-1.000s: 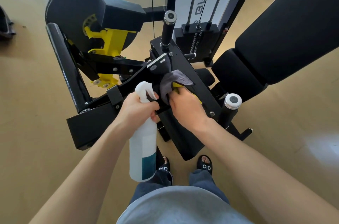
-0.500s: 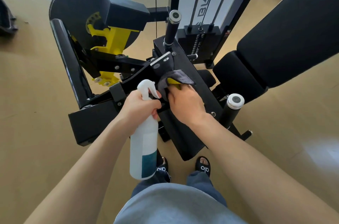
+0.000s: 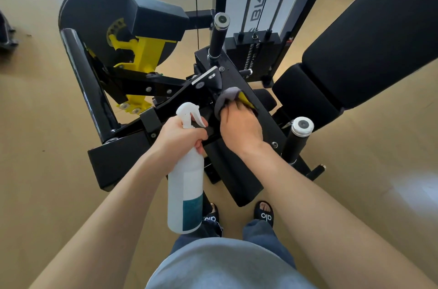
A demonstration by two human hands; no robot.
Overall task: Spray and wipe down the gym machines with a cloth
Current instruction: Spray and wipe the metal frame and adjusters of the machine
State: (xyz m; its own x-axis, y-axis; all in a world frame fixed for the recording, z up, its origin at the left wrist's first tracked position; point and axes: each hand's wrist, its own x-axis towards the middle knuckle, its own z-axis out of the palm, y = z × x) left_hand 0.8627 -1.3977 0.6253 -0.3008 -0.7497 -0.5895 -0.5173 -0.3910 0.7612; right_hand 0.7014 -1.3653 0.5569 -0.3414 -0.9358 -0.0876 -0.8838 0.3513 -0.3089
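The right hand [image 3: 240, 126] gripped a grey-and-yellow cloth [image 3: 228, 98], pressing it against the black machine frame [image 3: 265, 120]. The left hand [image 3: 181, 138], just left of it, clasped the neck of a white spray bottle [image 3: 185, 191], which hung upright.

Two hands are at work here, the left hand [image 3: 180, 137] and the right hand [image 3: 239, 125]. There is one spray bottle [image 3: 186, 184] and one cloth [image 3: 226, 100], grey with a yellow side. One gym machine [image 3: 237, 165] stands on the floor, with two capped handles, the far handle [image 3: 219, 35] and the near handle [image 3: 297, 139], and one weight stack [image 3: 254, 52]. Two black slides, the left slide [image 3: 211, 216] and the right slide [image 3: 264, 214], show at the floor's near edge.
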